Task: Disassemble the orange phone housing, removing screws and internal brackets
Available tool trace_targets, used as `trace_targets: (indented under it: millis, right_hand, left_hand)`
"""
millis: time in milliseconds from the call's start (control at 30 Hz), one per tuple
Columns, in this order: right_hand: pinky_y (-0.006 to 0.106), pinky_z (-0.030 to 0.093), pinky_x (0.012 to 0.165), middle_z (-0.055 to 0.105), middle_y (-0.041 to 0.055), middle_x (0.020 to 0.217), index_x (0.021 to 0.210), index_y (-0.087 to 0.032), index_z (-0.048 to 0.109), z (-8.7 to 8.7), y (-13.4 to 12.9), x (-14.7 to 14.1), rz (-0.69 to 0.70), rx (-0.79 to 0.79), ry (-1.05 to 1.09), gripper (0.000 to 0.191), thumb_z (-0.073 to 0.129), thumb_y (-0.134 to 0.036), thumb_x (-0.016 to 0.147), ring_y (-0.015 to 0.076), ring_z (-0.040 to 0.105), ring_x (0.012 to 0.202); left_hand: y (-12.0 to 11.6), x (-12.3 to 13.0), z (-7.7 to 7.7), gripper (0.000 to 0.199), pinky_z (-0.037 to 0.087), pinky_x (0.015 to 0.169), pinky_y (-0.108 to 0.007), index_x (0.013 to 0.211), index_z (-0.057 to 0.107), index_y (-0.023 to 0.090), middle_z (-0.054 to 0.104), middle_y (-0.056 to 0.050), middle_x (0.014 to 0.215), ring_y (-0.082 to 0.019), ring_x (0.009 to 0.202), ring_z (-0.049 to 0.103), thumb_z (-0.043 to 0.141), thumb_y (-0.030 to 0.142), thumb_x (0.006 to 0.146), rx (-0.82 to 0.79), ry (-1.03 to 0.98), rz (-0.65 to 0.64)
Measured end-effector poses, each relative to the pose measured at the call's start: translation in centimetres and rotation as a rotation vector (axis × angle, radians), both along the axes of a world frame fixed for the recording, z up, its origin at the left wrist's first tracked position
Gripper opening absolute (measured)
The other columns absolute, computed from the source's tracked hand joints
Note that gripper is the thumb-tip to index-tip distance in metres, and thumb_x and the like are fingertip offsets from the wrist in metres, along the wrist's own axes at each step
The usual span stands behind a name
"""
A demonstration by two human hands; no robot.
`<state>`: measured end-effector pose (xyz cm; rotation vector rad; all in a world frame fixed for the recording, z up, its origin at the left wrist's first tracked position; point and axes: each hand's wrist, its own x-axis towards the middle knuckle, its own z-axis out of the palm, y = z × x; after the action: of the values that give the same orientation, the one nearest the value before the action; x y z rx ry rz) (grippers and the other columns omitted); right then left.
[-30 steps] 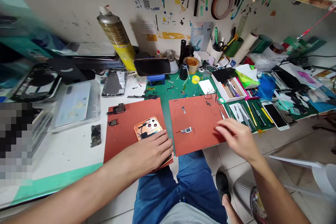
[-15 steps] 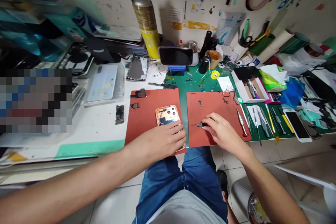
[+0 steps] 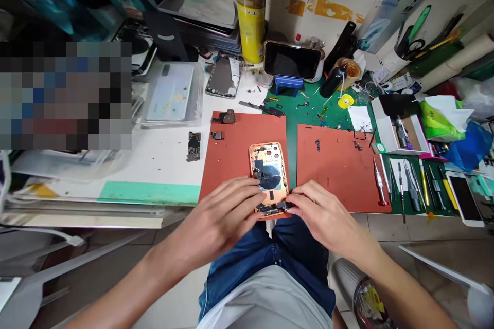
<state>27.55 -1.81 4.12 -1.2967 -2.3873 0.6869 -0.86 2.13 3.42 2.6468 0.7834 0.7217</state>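
My left hand [image 3: 219, 217] presses, fingers together, on the light, stiff orange phone housing [image 3: 269, 168], best held by its edges; my right hand [image 3: 328, 214] seems to pinch the fragile dark module [image 3: 273, 207] at its near end.

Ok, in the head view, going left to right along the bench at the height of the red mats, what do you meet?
Circuit board → red mat → green mat → second red mat → red-handled screwdriver → white phone
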Motion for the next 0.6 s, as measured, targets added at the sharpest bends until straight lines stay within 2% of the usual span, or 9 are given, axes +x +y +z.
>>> trace_targets:
  millis: [167,400,467,600]
  right_hand:
    - [0.044,0.063,0.084,0.068,0.0119,0.118,0.127,-0.017,0.067,-0.9,0.2,-1.4,0.017,-0.030,-0.023,0.022,0.054,-0.016,0.110,0.0261,0.064,0.104]
    - [0.043,0.063,0.086,0.067,0.0105,0.117,0.128,-0.023,0.068,-0.2,0.4,-0.9,-0.015,-0.136,0.085,0.021,0.060,-0.021,0.108,0.0250,0.064,0.104]
    - [0.041,0.063,0.084,0.067,0.0094,0.113,0.129,-0.024,0.069,0.1,0.2,-0.3,-0.073,-0.125,0.134,0.023,0.058,-0.020,0.109,0.0232,0.066,0.101]
    - [0.035,0.064,0.079,0.067,0.0072,0.108,0.124,-0.027,0.073,0.3,-0.5,0.9,-0.281,-0.075,0.202,0.025,0.055,-0.017,0.109,0.0196,0.069,0.092]
  left_hand:
    - [-1.5,1.1,-1.8,0.028,0.061,0.111,-0.048,0.133,0.064,0.013,0.077,-0.011,0.125,-0.027,0.129,0.068,0.067,0.019,0.106,-0.078,-0.107,0.054]
    - [-1.3,2.2,-2.0,0.026,0.063,0.107,-0.050,0.131,0.065,0.015,0.079,-0.008,0.120,-0.028,0.124,0.071,0.067,0.021,0.106,-0.071,-0.116,0.053]
    - [-1.3,2.3,-2.0,0.022,0.063,0.106,-0.050,0.128,0.066,0.015,0.079,-0.008,0.117,-0.027,0.121,0.071,0.065,0.019,0.107,-0.071,-0.124,0.047]
    - [-1.2,2.4,-2.0,0.021,0.060,0.108,-0.051,0.125,0.069,0.018,0.079,-0.007,0.116,-0.027,0.119,0.070,0.067,0.015,0.105,-0.090,-0.147,0.045]
